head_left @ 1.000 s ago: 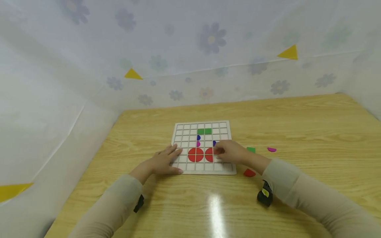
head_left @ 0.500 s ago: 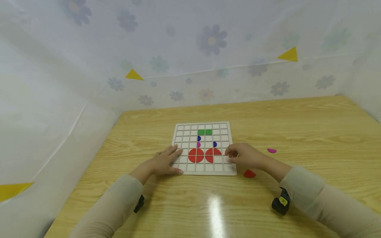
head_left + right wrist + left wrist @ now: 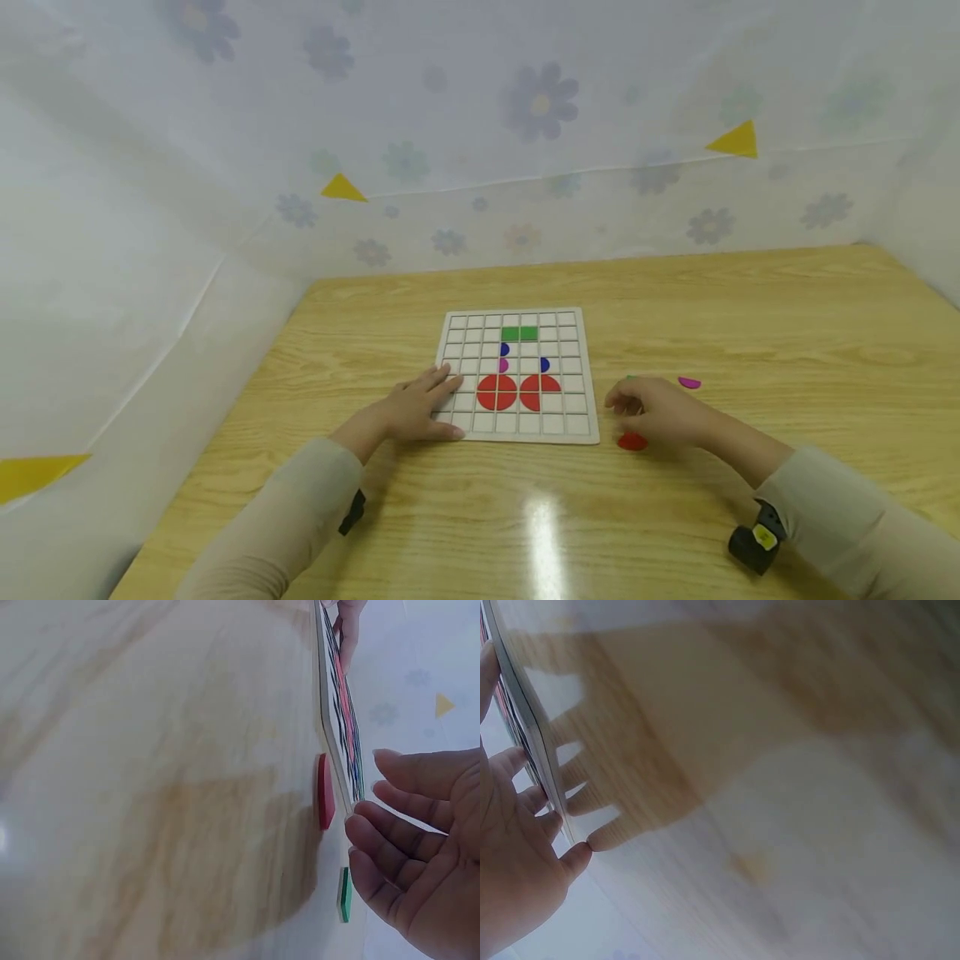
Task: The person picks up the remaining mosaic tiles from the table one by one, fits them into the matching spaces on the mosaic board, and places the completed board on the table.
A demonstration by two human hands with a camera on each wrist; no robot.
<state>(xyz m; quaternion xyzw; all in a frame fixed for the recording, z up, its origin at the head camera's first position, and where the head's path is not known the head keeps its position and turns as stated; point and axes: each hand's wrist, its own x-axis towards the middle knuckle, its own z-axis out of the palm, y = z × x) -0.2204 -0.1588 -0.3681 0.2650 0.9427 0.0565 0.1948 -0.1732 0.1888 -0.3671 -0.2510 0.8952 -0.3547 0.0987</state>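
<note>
A white grid board (image 3: pixel 465 423) lies on the table with red, green, blue and magenta pieces set in its squares. My left hand (image 3: pixel 412 407) rests on the board's left edge, fingers spread. To the right of the board, my right hand (image 3: pixel 660 410) hovers over a loose red piece (image 3: pixel 633 442), its fingers loosely bent with nothing between them. A green piece (image 3: pixel 345 895) lies beneath that hand, mostly covered by it in the head view. On the board, the right-hand red shape (image 3: pixel 531 393) has three quarters, its lower right square bare white.
A magenta half-round piece (image 3: pixel 689 383) lies on the wooden table (image 3: pixel 480 500), right of the board. A pale flowered sheet (image 3: pixel 480 125) hangs behind and at the sides, with yellow triangles (image 3: pixel 733 140) on it.
My right hand has left a red quarter piece on the board and moved right, off the board to above the loose red piece. My left hand has stayed on the board's edge.
</note>
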